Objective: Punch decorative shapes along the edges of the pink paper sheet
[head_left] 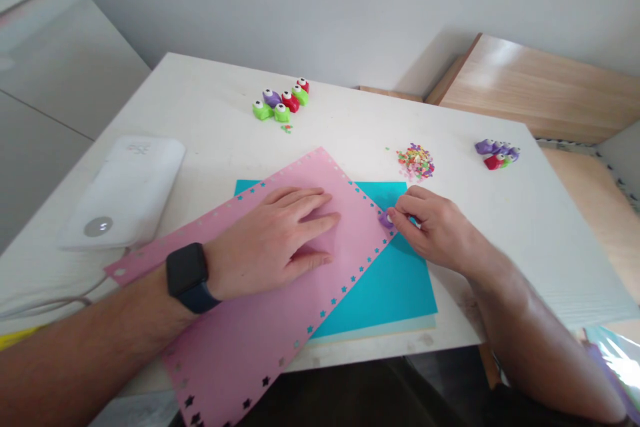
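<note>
My left hand (pixel 280 240) lies flat with fingers spread on a pink sheet of paper (pixel 330 173), which has small star and flower shapes punched along its edges. The sheet sits askew over a stack of blue paper (pixel 385 287). At the sheet's right corner, my right hand (pixel 430 223) is closed on a small purple craft punch (pixel 385 219), thumb on its white top. The fingers partly hide the punch, so I cannot tell whether it is pressed down.
Several green, red and purple craft punches (pixel 290 101) stand at the back, with more punches (pixel 496 153) at the right. A pile of coloured paper cut-outs (pixel 416 161) lies behind my right hand. A white device (pixel 130 187) with a cable occupies the left of the table (pixel 210 113).
</note>
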A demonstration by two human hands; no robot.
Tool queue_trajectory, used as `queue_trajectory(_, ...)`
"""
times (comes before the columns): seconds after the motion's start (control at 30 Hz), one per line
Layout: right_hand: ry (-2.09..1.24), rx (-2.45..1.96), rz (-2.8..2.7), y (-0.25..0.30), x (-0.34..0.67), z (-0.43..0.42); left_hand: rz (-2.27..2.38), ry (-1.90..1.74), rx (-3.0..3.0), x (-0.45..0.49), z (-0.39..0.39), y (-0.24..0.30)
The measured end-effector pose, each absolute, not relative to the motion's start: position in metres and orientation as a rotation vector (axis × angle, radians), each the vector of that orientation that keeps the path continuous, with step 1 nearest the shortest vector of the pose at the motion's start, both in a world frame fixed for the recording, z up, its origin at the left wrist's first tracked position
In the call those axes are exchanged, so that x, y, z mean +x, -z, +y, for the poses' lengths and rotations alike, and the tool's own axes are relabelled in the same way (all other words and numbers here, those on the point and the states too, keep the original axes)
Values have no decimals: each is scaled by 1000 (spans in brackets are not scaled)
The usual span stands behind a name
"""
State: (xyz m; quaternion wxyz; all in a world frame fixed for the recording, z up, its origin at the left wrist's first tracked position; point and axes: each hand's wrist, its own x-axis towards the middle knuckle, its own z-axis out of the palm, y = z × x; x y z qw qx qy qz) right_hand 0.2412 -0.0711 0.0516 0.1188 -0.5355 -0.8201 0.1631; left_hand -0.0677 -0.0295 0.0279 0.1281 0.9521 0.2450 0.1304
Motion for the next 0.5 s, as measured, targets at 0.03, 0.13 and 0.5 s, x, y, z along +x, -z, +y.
queue_trajectory(0.03,-473,-1568,-2401,-52,241,-71,712,-376,2771,-68,-29,-28)
queue_trajectory(0.13,-463,-1566,-2408,-52,240,-72,708,-383,2774,-67,-29,-28)
queue_trajectory(0.5,-454,-1532,-2416,-51,240,-72,620,-412,2708,-51,-39,-41)
